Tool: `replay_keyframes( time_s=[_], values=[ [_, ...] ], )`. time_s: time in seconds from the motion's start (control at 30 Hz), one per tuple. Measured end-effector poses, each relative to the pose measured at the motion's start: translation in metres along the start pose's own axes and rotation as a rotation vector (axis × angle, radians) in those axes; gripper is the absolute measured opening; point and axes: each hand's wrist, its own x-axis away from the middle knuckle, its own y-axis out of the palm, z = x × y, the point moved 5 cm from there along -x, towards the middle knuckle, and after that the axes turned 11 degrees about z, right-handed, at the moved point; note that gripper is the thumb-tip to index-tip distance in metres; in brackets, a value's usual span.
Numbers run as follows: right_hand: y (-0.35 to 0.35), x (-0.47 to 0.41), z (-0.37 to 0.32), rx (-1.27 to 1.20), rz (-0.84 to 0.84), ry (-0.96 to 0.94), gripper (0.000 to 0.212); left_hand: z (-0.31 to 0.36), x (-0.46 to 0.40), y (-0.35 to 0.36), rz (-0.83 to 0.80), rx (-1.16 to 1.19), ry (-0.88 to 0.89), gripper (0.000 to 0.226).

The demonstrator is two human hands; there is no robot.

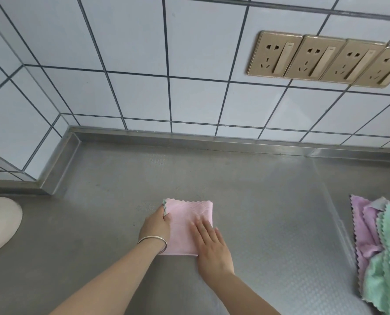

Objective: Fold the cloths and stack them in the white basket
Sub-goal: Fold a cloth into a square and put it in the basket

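Two bare hands fold a pink cloth (187, 226) on a steel counter (98, 223), seen from my head camera.

I see no white basket in this view; a round white object (0, 223) at the left edge is cut off, and I cannot tell what it is. At the right edge, a heap of purple and green cloths (380, 244) runs out of view, so I cannot count them. The pink cloth lies folded into a rough square near the counter's front, well apart from the heap. My left hand (156, 226), a metal bangle (154, 241) on its wrist, pinches the cloth's far left corner, curled fingers hiding the grip beneath. My right hand (210, 242) lies flat, fingers straight and together, pressing the cloth's near right part. Four gold wall sockets (326, 60) sit on the tiled wall, the last cropped.
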Motion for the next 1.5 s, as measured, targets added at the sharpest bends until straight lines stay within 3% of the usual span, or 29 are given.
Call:
replay_keyframes(
  time_s=[0.13,0.27,0.3,0.37,0.47,0.57,0.73,0.87,0.97,1.07,1.17,1.33,1.43,1.5],
  values=[
    [0.005,0.003,0.001,-0.019,-0.032,-0.004,0.071,-0.004,0.004,0.004,0.017,-0.001,-0.034,0.045],
    [-0.008,0.006,0.007,-0.168,0.015,-0.055,0.065,-0.011,0.006,-0.001,0.18,0.103,-0.06,0.053],
    [-0.012,0.003,0.011,-0.196,0.028,-0.051,0.062,-0.01,0.007,-0.002,0.247,0.071,0.002,0.057],
    [-0.018,-0.009,0.018,-0.155,0.02,-0.027,0.057,0.002,0.013,0.0,0.33,-0.076,0.299,0.058],
    [-0.011,-0.021,0.026,0.002,-0.083,0.003,0.048,0.017,0.028,0.025,0.172,-0.332,0.675,0.054],
    [-0.001,-0.02,0.03,0.074,-0.103,0.011,0.054,0.008,0.022,0.039,0.076,-0.464,0.722,0.06],
    [0.006,-0.017,0.027,0.112,-0.107,-0.009,0.059,-0.01,0.009,0.044,0.103,-0.537,0.76,0.068],
    [0.007,-0.024,0.027,0.062,-0.113,0.01,0.059,-0.006,0.005,0.046,0.127,-0.547,0.716,0.065],
    [-0.011,-0.03,0.022,0.027,-0.046,0.078,0.053,0.006,0.009,0.035,0.115,-0.396,0.556,0.064],
    [-0.014,-0.029,0.034,-0.15,-0.097,0.366,0.05,0.001,0.014,0.012,0.328,-0.102,0.203,0.045],
    [-0.019,-0.027,0.048,-0.196,-0.112,0.677,0.039,-0.02,0.017,0.001,0.31,-0.048,-0.188,0.036],
    [-0.009,-0.027,0.041,-0.19,-0.365,0.707,0.032,-0.022,0.019,0.004,0.239,-0.196,-0.141,0.036],
    [-0.009,-0.026,0.033,-0.42,-0.307,0.789,0.009,-0.018,0.019,0.003,0.172,-0.131,-0.165,0.026],
    [-0.016,-0.026,0.032,-0.594,-0.241,0.865,0.006,-0.012,0.022,0.003,0.121,0.102,-0.246,0.021]
  ],
)
